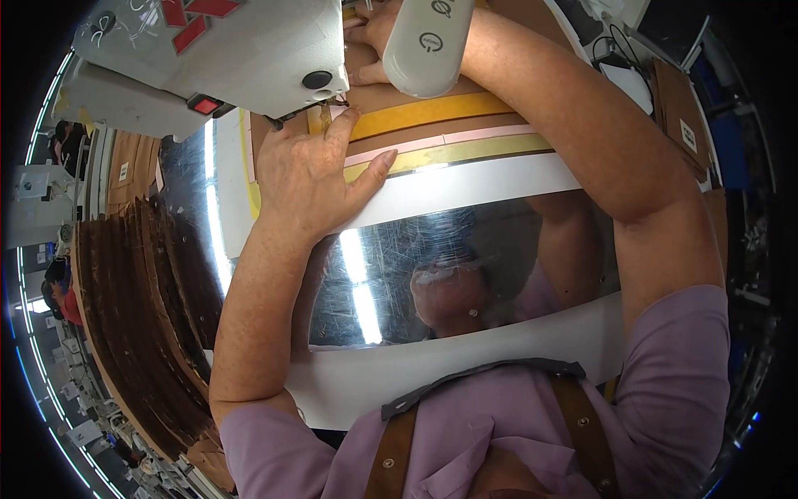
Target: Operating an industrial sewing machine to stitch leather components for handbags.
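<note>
My left hand [307, 170] lies on a brown panel [391, 143] with its thumb spread and its fingers stretched toward the needle area of a white sewing machine [283, 62]. The fingertips are close to the presser foot [332, 108], which they partly hide. Farther back, my right hand [371, 41] rests on the same panel with thumb and fingers apart. A rounded white lamp-like part [428, 50] covers some of that hand. An orange-yellow strip [432, 114], a pink strip [465, 135] and a pale yellow strip [474, 152] run across the panel.
A shiny, scratched metal plate [391, 274] is set in the white tabletop [499, 176] before me. Stacked brown sheets [137, 316] stand on the left. At the right are cardboard pieces [677, 116] and black cables [619, 50]. Other people sit far left.
</note>
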Demonstrator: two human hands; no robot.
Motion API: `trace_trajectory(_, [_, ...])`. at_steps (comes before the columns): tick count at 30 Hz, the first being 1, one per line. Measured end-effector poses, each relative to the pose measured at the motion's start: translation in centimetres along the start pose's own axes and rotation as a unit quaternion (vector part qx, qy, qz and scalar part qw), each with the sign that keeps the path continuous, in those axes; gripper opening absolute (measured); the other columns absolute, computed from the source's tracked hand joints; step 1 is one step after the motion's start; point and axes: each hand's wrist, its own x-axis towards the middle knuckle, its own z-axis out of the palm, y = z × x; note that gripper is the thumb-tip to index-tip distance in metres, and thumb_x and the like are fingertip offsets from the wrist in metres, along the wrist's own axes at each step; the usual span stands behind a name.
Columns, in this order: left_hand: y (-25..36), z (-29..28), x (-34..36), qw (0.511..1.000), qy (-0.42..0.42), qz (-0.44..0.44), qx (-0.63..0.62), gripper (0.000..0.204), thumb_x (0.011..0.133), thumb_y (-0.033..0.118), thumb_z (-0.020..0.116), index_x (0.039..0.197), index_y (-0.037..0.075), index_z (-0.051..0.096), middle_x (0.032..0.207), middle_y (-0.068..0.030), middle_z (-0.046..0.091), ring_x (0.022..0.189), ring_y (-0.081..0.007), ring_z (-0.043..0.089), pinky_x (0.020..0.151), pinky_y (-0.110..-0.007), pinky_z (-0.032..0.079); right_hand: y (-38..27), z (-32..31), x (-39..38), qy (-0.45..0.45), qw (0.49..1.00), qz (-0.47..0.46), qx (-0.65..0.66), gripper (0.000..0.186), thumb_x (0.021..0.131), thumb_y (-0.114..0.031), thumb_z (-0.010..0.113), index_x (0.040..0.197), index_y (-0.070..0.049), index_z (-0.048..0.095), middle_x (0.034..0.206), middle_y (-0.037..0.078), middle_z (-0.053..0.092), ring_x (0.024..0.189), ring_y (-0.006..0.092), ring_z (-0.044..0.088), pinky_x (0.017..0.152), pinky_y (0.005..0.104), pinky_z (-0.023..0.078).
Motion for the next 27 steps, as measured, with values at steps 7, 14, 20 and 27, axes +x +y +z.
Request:
trace_trajectory(7, [0.8,0.2,0.0,1.000,0.013,-0.003,0.021,0.055,0.088,0.047,0.071,0.121,0.004,0.072,0.063,-0.0110,0.068,0.053,-0.0232,0.061,0.066,-0.038,0.047,0.2,-0.6,0.0,-0.015,1.000,0.008,0.013,0.046,0.101,-0.033,0.047,0.135,-0.008,0.063,0.142,0.014,0.061,0.129,0.0275,0.059,0.103,0.0427,0.049])
trace_trajectory(14, [2.3,-0.1,-0.1,0.999,-0.027,-0.041,-0.011,0.060,0.087,0.047,0.070,0.123,-0.001,0.069,0.066,-0.0138,0.069,0.050,-0.0254,0.059,0.060,-0.038,0.048,0.1,-0.5,-0.1,-0.018,1.000,0.012,0.018,0.048,0.100,-0.036,0.048,0.136,-0.009,0.063,0.142,0.014,0.060,0.129,0.0274,0.059,0.104,0.0429,0.048])
trace_trajectory(20, [3.0,-0.1,0.4,0.998,-0.035,-0.048,0.000,0.063,0.087,0.047,0.067,0.123,-0.005,0.068,0.067,-0.0167,0.069,0.049,-0.0275,0.060,0.057,-0.040,0.049,0.2,-0.4,-0.4,-0.020,0.999,0.015,0.020,0.049,0.099,-0.039,0.049,0.137,-0.010,0.062,0.143,0.014,0.060,0.130,0.0273,0.058,0.105,0.0431,0.048])
trace_trajectory(27, [3.7,0.0,0.3,0.997,-0.049,-0.052,-0.026,0.062,0.090,0.047,0.064,0.125,-0.005,0.066,0.062,-0.0162,0.067,0.049,-0.0263,0.063,0.059,-0.039,0.050,0.0,-0.2,-0.7,-0.020,0.999,0.016,0.019,0.051,0.098,-0.041,0.050,0.138,-0.011,0.061,0.144,0.014,0.059,0.131,0.0272,0.058,0.106,0.0433,0.047])
